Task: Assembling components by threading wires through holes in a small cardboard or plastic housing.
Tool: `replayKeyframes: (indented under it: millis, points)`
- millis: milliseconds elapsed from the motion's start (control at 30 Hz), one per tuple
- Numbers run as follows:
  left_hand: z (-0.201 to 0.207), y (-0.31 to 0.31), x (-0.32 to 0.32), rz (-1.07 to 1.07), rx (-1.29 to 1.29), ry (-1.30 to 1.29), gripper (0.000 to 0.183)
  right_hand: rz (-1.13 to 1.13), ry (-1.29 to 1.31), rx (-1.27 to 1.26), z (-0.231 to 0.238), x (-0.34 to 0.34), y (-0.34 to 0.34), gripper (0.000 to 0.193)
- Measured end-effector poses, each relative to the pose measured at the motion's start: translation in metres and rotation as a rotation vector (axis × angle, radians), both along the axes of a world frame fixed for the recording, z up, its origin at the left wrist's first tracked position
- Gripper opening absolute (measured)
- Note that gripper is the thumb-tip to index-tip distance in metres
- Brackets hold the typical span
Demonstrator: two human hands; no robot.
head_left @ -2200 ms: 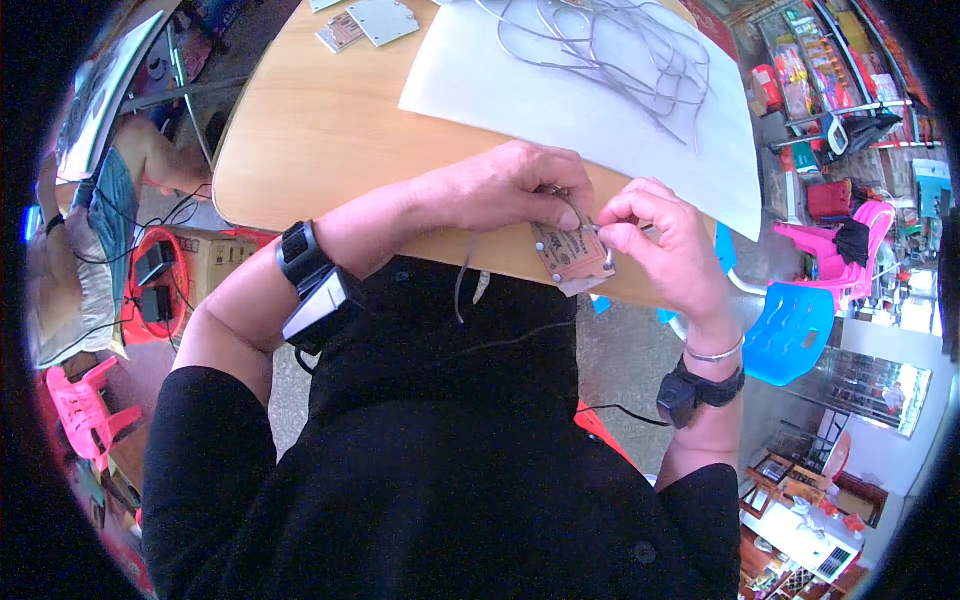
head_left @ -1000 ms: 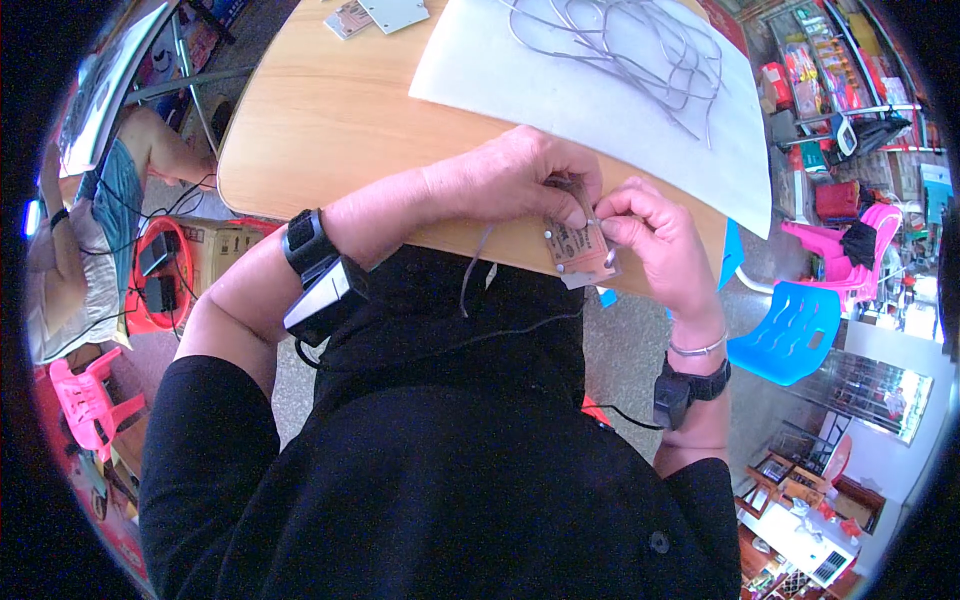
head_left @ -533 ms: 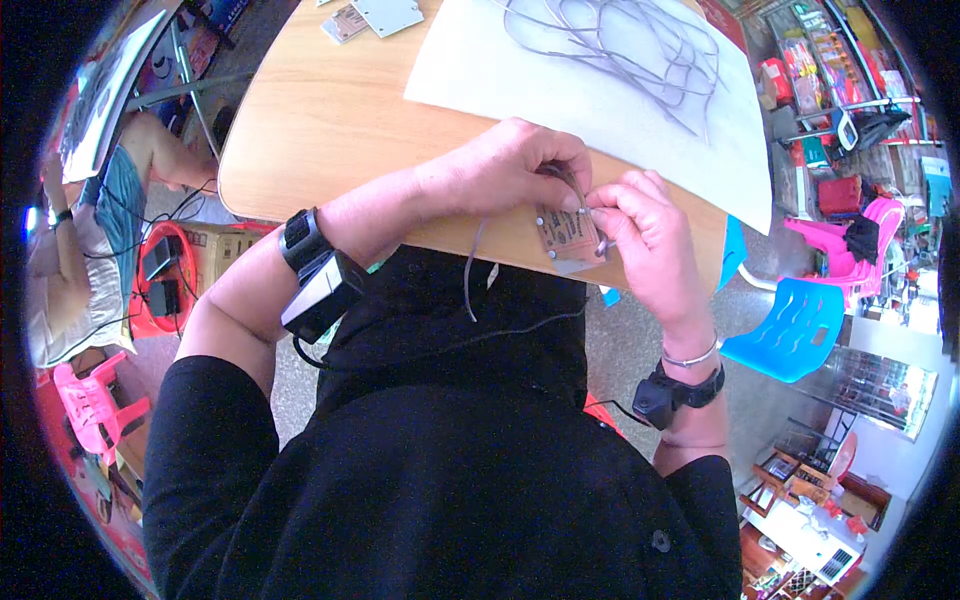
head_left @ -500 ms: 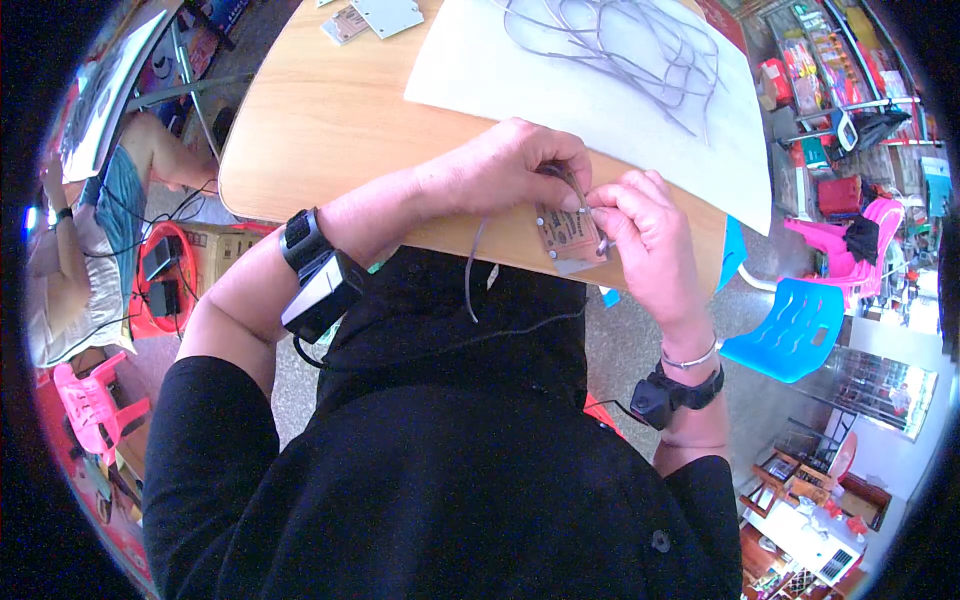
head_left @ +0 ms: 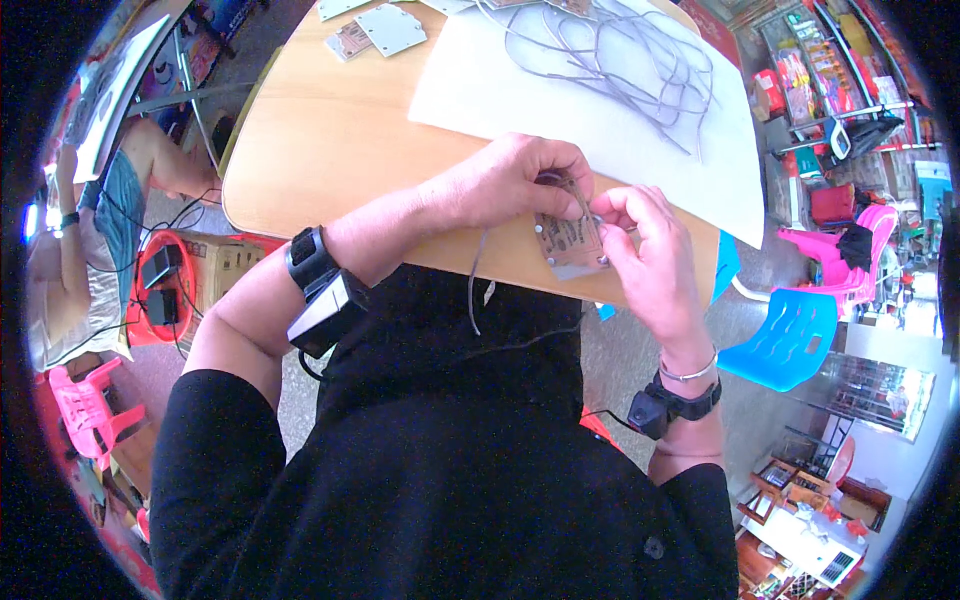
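A small brown panel [head_left: 568, 242] with dark printing and pale round studs at its corners is held at the table's near edge. My left hand [head_left: 515, 185] is closed over its upper left, pinching a thin grey cord [head_left: 475, 290] whose end hangs down past the table edge. My left thumb overlaps the panel's top. My right hand [head_left: 650, 240] is closed, thumb and forefinger pinched at the panel's right edge by a stud. What lies exactly between those fingertips is partly hidden. More grey cord [head_left: 610, 65] lies in loose loops on a white sheet [head_left: 460, 95].
Flat pale plates [head_left: 393, 30] and a brown panel [head_left: 347, 42] lie at the far side of the wooden table [head_left: 310, 150]. A blue chair [head_left: 785, 340] and a pink chair [head_left: 865, 255] stand right. Another person's arm [head_left: 70, 265] is at the left, near a red basin [head_left: 165, 290].
Both hands and the panel appear slightly lower in view, along with the table. My right fingertips have shifted a little down along the panel's right edge. The left hand keeps its pinch.
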State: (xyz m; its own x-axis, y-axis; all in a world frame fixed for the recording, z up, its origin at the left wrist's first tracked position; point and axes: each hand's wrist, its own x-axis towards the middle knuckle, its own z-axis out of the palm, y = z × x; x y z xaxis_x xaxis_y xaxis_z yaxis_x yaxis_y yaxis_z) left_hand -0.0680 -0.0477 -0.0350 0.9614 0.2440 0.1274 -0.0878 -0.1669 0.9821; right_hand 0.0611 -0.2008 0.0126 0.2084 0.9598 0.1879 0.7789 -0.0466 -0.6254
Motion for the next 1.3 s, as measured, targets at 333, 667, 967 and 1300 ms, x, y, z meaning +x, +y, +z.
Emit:
replayKeyframes:
  millis: [333,667,967,1300]
  points:
    - [0.001,0.001,-0.001,0.018,0.064,-0.061,0.016,-0.015,-0.068,0.003,0.0,0.0,0.006,0.01]
    - [0.005,0.0,-0.002,0.007,-0.075,0.003,0.014,-0.062,0.261,-0.103,0.002,-0.001,0.004,0.009]
    - [-0.011,0.001,0.002,0.016,0.11,0.002,0.015,0.017,-0.14,-0.025,-0.003,0.004,0.007,0.01]
    - [-0.008,-0.007,-0.004,-0.082,0.353,-0.148,0.025,-0.1,0.136,-0.134,-0.035,0.005,-0.007,0.011]
